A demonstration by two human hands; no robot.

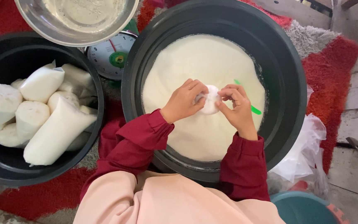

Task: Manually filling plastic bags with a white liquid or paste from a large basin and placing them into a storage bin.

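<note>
in the head view your left hand (184, 101) and right hand (237, 108) meet over the big black tub (289, 83) of white liquid (204, 58), both pinched shut on the small white filled bag (210, 99) held between them, fingers curled at its top. judging by its bulge, the bag is soft, wet and slippery, and its thin film could tear, so grip the gathered neck rather than the swollen body. just beyond your right hand a green scoop handle (253, 109) lies on the liquid. well off to the left of your left hand a second black tub (5, 174) holds finished white bags (54, 132). beyond that hand sit a dial scale (110, 56) and a steel bowl (75, 39). to the right of your right hand lies loose clear plastic (307, 149) on a red rug (332, 62).
</note>
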